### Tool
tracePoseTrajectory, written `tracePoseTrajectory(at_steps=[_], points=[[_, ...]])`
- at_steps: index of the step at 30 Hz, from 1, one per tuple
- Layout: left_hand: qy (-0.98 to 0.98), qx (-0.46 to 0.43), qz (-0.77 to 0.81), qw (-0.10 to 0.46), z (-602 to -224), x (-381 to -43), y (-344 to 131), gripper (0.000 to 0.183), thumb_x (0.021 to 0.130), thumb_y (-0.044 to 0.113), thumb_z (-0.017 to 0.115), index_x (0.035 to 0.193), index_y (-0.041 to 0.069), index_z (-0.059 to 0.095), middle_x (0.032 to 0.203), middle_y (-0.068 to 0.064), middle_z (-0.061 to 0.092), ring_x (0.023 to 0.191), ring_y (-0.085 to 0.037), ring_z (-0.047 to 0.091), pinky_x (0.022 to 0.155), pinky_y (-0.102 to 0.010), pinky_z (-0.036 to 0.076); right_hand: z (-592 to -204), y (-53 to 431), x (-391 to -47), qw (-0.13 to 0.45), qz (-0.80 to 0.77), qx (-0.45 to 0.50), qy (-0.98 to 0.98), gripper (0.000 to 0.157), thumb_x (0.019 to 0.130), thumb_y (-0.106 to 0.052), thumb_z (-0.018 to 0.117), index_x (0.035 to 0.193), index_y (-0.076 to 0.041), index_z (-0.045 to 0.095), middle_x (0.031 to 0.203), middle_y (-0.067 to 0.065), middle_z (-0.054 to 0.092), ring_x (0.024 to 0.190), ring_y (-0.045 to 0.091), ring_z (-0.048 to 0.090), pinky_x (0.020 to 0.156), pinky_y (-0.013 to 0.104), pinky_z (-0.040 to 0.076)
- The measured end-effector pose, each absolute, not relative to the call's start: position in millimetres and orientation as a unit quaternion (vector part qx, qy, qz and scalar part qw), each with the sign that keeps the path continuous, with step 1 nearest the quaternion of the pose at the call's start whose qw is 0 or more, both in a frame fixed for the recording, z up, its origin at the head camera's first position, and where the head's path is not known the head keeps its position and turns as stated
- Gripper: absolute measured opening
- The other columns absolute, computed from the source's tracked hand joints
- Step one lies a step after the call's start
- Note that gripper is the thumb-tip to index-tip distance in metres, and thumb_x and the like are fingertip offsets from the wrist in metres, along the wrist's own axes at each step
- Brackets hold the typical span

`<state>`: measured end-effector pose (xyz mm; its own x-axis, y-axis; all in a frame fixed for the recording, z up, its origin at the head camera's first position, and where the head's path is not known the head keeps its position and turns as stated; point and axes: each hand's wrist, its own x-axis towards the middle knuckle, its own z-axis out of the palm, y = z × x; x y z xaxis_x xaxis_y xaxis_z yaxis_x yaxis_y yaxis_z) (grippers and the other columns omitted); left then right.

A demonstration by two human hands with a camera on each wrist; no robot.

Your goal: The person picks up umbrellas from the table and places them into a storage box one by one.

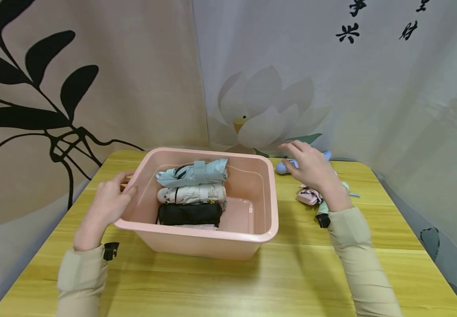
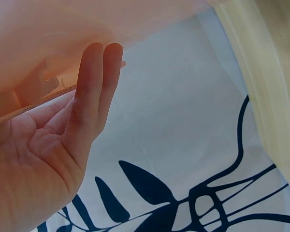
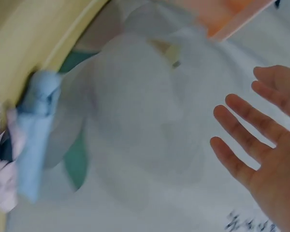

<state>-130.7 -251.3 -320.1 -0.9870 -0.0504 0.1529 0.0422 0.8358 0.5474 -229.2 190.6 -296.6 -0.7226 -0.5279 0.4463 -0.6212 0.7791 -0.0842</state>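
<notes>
A pink plastic bin (image 1: 212, 237) stands on the table, with my left hand (image 1: 111, 200) at its left rim. The thumb lies over the rim; in the left wrist view, straight fingers (image 2: 90, 82) rest against the outer wall. Inside the bin lie folded umbrellas: light blue (image 1: 200, 173), white (image 1: 197, 193) and black (image 1: 190, 214), with a pale pink edge below. My right hand (image 1: 311, 167) hovers over the table's far right part, fingers spread and holding nothing. Near it are a blue folded umbrella (image 1: 281, 167), a pink patterned one (image 1: 309, 196) and a green one with a black end (image 1: 323, 213), partly hidden.
The wooden table (image 1: 220, 286) ends at the back against a printed curtain (image 1: 153, 88) with leaves, a lotus and characters. Inside the bin, the bare floor (image 1: 244, 213) shows right of the umbrellas.
</notes>
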Motion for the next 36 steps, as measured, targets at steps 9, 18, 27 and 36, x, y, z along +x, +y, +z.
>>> tracePoseTrajectory(at_steps=[9,18,27,36], points=[[-0.953,0.000,-0.290,0.087,-320.4,-130.6,-251.3,0.046,0.094,0.024,0.042,0.133,-0.001,0.042,0.119,-0.030,0.055,0.096,-0.041,0.060,0.073,-0.048,0.051,-330.1,260.2,-236.0,0.146,0.140,0.235,-0.951,0.034,0.088,-0.013,0.057,0.121,-0.004,0.053,0.116,0.018,0.054,0.106,0.037,0.052,0.086,0.052,0.043],[-0.953,0.000,-0.289,0.089,-320.2,-130.5,-251.5,0.045,0.094,0.024,0.042,0.132,-0.001,0.043,0.118,-0.030,0.056,0.096,-0.041,0.060,0.073,-0.049,0.051,-367.4,307.4,-230.9,0.123,0.117,0.221,-0.960,0.034,0.084,-0.011,0.060,0.116,-0.002,0.056,0.114,0.022,0.057,0.103,0.042,0.054,0.083,0.054,0.043],[-0.954,0.005,-0.291,0.077,-320.3,-131.1,-251.5,0.047,0.095,0.026,0.041,0.133,0.000,0.042,0.120,-0.029,0.054,0.098,-0.041,0.059,0.074,-0.048,0.050,-399.3,336.7,-225.1,0.076,0.119,0.239,-0.961,0.042,0.073,0.002,0.056,0.114,-0.001,0.057,0.117,0.025,0.055,0.107,0.048,0.049,0.091,0.060,0.037],[-0.953,0.005,-0.292,0.080,-320.5,-130.5,-251.3,0.047,0.095,0.025,0.041,0.133,-0.001,0.042,0.120,-0.029,0.055,0.098,-0.041,0.059,0.074,-0.049,0.051,-415.5,344.6,-220.0,0.027,0.100,0.246,-0.964,0.062,0.060,0.009,0.055,0.119,-0.009,0.057,0.128,0.022,0.049,0.113,0.049,0.040,0.092,0.067,0.031]])
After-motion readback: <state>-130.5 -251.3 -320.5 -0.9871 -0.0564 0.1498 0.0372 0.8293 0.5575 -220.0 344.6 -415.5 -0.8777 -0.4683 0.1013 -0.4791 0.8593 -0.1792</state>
